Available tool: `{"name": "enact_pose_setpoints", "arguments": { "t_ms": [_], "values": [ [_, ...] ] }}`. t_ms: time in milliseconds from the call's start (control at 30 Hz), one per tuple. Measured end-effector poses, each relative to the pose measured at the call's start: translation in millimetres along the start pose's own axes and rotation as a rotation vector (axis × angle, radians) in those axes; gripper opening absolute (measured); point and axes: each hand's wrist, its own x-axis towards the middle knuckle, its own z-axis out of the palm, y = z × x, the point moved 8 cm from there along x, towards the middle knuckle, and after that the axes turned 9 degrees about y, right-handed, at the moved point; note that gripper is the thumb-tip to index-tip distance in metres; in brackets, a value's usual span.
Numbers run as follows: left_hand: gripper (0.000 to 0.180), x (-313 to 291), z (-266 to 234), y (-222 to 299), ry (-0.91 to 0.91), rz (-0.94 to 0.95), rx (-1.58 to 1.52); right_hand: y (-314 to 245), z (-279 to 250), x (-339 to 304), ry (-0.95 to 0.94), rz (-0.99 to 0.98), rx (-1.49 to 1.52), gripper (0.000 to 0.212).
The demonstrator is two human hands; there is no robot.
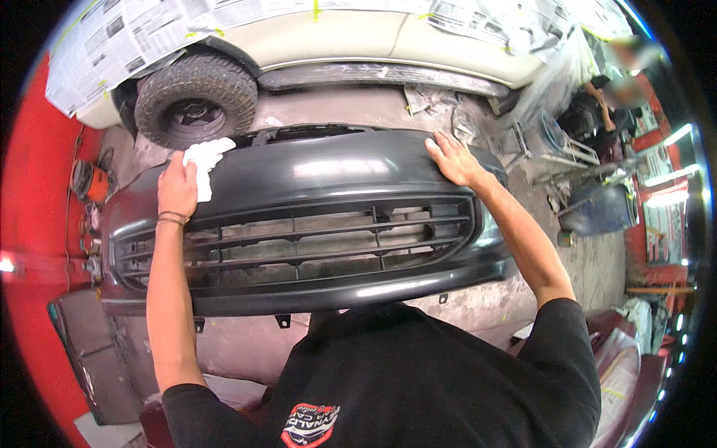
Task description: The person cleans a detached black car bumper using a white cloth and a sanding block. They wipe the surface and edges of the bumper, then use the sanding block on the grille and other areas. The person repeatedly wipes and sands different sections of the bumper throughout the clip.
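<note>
With bent fingers (176, 164), holds a scrunched white cloth (205, 158) in the left hand (178, 191), on the left part of the big black bumper (336, 166), close to its far edge. Cannot tell how hard the squeeze is. With wide, spread fingers, lays the right hand (457, 163) on the right part of the bumper, also by its far edge. Holds nothing in that one. Has the bumper right in front, between a black shirt (441, 366) and a pale car (336, 37). Reaches the left arm over the slats (328, 231) in the bumper's middle. Wears thin dark bands (172, 218) on the left wrist, above the bumper. Sees newspaper (149, 30) on the car and a fat black tyre (224, 89), both past the bumper's far side. Sees a red wall (30, 209) left of the bumper. Sees a blue bin (601, 210) right of the bumper, and another person (586, 112) farther off that way.
</note>
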Motion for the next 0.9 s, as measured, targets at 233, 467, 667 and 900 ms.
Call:
{"name": "enact_pose_setpoints", "arguments": {
  "t_ms": [233, 467, 667, 900],
  "values": [
    [0.036, -11.9, -10.9, -21.9, -0.012, -0.026, 0.053, -252.9, 26.2, -84.1, 0.099, -0.733, -0.001, 0.104],
    [0.039, -3.2, 2.3, -7.5, -0.053, -0.033, 0.033, 8.4, -3.3, -19.1, 0.049, 0.006, 0.032, 0.086],
    [0.041, 1.8, 4.9, -18.3, -0.11, -0.127, 0.163, -257.8, 19.0, -56.3, 0.058, -0.485, -0.055, 0.097],
    [0.045, 4.9, 8.3, -30.6, -0.125, -0.073, 0.104, -293.6, 29.7, -73.1, 0.116, -0.793, 0.057, 0.095]
  ]
}}
